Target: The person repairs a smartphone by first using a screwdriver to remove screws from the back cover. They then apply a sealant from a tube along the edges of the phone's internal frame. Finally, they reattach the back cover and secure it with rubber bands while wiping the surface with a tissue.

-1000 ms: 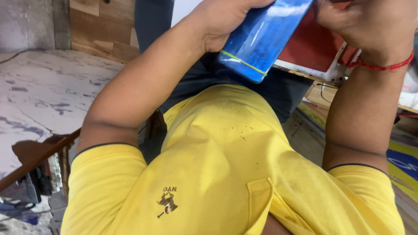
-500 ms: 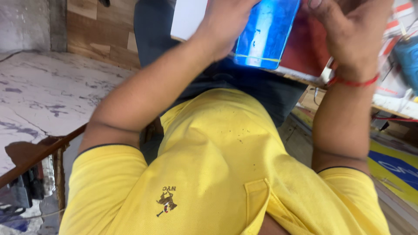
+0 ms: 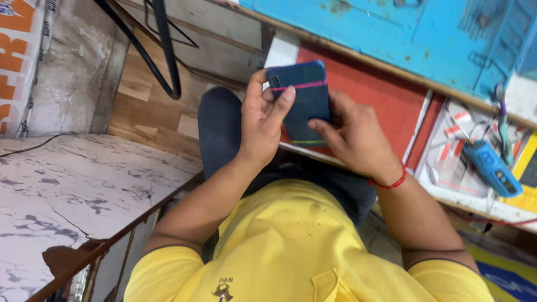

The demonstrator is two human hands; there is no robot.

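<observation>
I hold a dark blue phone [image 3: 305, 98] upright with its back toward me, a pink band across its top and a green band near its bottom. My left hand [image 3: 265, 120] grips its left side, thumb and index finger on the upper edge. My right hand [image 3: 352, 137], a red thread around its wrist, grips the phone's right and lower edge. The phone hovers over a red mat [image 3: 386, 100] on the workbench, above my lap.
A blue handheld tool [image 3: 492, 168] and wires lie on the bench to the right. A blue board [image 3: 403, 33] stands behind it. A marbled white tabletop [image 3: 67, 190] is on my left, with black metal legs [image 3: 162, 50] above it.
The view has tilted up from my yellow shirt to the bench. The phone has turned, its dark back facing me instead of the bright blue face, and both hands have settled around it.
</observation>
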